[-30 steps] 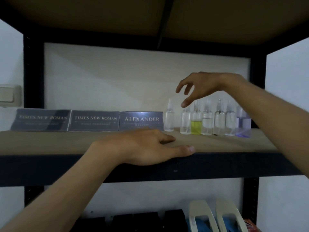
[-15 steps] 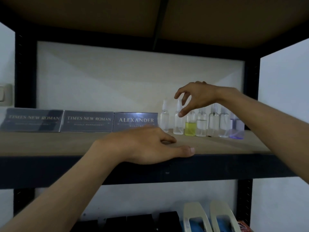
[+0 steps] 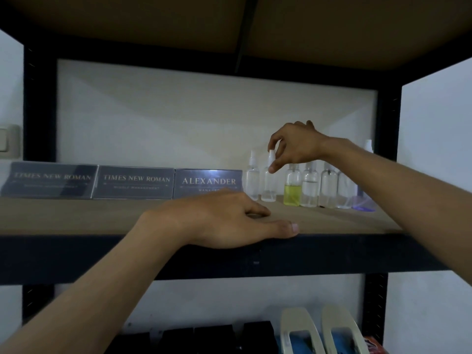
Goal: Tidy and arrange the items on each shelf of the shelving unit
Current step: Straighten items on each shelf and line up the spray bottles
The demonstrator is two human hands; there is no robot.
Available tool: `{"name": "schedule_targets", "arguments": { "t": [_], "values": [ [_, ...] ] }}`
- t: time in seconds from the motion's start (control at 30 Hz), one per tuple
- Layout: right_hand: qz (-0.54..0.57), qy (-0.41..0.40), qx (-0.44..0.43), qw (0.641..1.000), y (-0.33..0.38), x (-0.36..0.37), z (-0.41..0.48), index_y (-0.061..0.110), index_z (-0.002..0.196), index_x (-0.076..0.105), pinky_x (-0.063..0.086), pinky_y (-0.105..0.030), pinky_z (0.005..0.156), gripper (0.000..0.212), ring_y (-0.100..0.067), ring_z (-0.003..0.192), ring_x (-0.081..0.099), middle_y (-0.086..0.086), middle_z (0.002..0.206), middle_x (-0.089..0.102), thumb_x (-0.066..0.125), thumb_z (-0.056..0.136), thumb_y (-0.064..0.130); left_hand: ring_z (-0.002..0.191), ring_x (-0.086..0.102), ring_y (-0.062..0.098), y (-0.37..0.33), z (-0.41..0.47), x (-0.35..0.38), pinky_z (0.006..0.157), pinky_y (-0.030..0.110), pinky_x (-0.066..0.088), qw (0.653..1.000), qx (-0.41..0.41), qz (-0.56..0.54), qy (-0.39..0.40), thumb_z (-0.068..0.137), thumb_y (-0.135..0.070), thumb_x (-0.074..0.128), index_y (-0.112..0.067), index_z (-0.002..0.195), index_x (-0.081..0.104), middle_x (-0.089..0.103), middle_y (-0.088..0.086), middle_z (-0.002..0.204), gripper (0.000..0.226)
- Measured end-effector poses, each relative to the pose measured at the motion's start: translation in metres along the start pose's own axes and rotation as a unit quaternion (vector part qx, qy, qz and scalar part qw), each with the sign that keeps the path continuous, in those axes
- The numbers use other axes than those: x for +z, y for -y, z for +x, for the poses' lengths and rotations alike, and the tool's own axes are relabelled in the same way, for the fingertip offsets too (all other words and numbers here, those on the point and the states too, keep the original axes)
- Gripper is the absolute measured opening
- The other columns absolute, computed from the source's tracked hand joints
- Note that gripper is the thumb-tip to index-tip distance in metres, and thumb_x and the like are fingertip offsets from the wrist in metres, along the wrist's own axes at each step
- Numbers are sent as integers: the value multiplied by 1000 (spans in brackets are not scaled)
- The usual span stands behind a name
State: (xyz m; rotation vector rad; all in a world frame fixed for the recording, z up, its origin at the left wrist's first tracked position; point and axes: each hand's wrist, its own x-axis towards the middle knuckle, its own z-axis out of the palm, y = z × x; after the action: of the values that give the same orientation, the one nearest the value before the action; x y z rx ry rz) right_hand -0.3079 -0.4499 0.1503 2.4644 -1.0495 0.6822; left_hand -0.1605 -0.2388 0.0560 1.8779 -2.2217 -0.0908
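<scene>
A row of several small clear spray bottles stands at the back right of the wooden shelf (image 3: 76, 215). My right hand (image 3: 293, 146) pinches the white cap of the second clear spray bottle (image 3: 269, 185) between thumb and forefinger; the bottle stands upright on the board. To its left is another clear bottle (image 3: 252, 181), to its right a bottle with yellow liquid (image 3: 292, 191). My left hand (image 3: 222, 221) lies flat on the shelf's front edge and holds nothing. Three dark nameplates, two reading TIMES NEW ROMAN (image 3: 134, 182) and one ALEXANDER (image 3: 208, 181), line the back left.
A purple item (image 3: 364, 203) sits at the right end of the bottle row. Black uprights (image 3: 385, 154) frame the shelf, with another board close overhead. Below are black boxes (image 3: 209, 338) and two pale, blue-filled objects (image 3: 306, 333). A wall switch (image 3: 9, 144) is at the left.
My right hand came down from above the bottles and closed its thumb and forefinger on the second bottle's cap. The left hand stayed flat on the shelf edge.
</scene>
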Motion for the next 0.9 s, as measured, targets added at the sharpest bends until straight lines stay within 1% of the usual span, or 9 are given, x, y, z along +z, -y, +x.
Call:
{"name": "schedule_targets", "arguments": {
  "t": [0.1,0.23,0.37,0.47,0.6,0.73,0.9],
  "values": [
    [5,-11,7,1000,3,5,1,30,101,68,15,-59,114,52,-15,115,57,17,83,75,84,63,62,137,40,11,0,-1,1,112,37,32,1000,0,0,-1,65,-95,32,-44,144,46,41,-17,153,95],
    [9,-24,13,1000,5,9,2,28,106,68,7,-62,115,57,-18,118,56,13,90,75,82,64,64,136,42,10,1,0,1,113,39,33,1000,5,-4,-4,62,-96,31,-45,143,47,43,-18,152,97],
    [25,-25,13,999,6,10,1,29,103,67,10,-60,114,55,-19,118,56,12,90,75,82,64,64,136,41,10,1,0,1,112,36,33,1000,1,-4,-7,63,-96,32,-47,142,48,42,-17,152,94],
    [42,-23,15,999,5,9,-1,28,101,67,12,-58,113,54,-17,116,56,13,85,76,83,62,63,136,41,10,1,0,2,110,33,32,1000,-1,-8,-12,64,-96,33,-49,141,48,42,-18,151,92],
    [66,-27,20,997,3,10,-1,28,95,66,19,-55,112,54,-16,110,59,13,79,75,84,60,65,135,42,9,2,0,2,107,31,32,1000,-1,-7,-15,63,-97,33,-47,141,48,43,-19,151,94],
    [79,-18,23,996,5,9,0,26,96,67,22,-54,111,51,-16,113,59,13,83,76,83,64,62,135,42,9,2,0,3,112,37,33,1000,0,-3,-16,61,-99,31,-50,140,48,44,-19,150,94],
    [85,-1,30,996,6,3,-1,27,96,68,25,-53,110,45,-16,109,61,14,84,75,82,68,59,135,43,11,2,0,2,112,39,35,1000,-1,-2,-10,63,-99,31,-50,140,48,43,-17,151,93]
  ]
}}
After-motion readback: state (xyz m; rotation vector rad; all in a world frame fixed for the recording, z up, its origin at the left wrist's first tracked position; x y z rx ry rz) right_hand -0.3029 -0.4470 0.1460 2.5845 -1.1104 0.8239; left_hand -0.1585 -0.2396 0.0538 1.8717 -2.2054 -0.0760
